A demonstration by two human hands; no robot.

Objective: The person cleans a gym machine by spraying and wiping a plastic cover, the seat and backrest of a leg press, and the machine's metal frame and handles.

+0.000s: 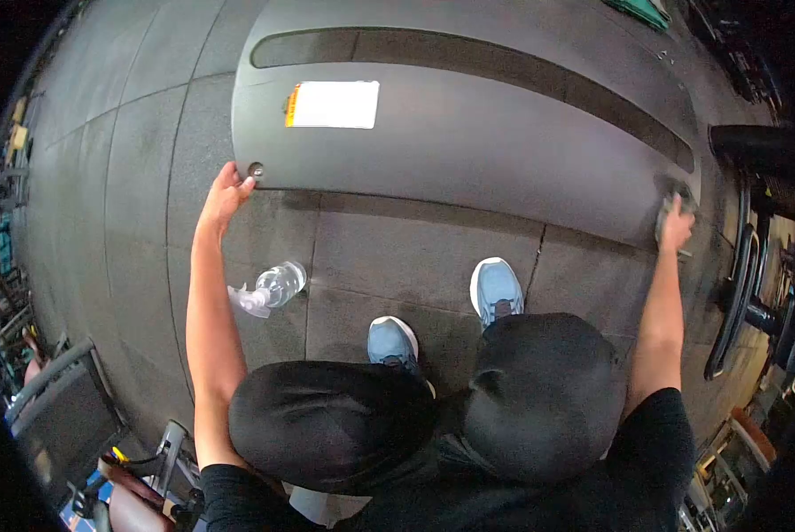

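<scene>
A large grey panel (468, 142) with a long slot and a white label (334, 105) with an orange edge spans the floor in front of me. At its near left corner, beside a round hole, my left hand (227, 193) is closed on the edge, thumb on top. My right hand (677, 229) is at the near right corner, closed on a greyish, slightly blurred cloth (662, 219) that touches the panel. Most of the right fingers are hidden. A clear spray bottle (280, 284) with a white head lies on the floor near my left forearm.
Dark rubber floor tiles (132, 222) surround the panel. My blue shoes (497, 288) are planted below its near edge. Black gym equipment (752, 293) stands close on the right, and a dark padded seat (70, 417) is at the lower left. A green cloth (641, 11) lies at the far right.
</scene>
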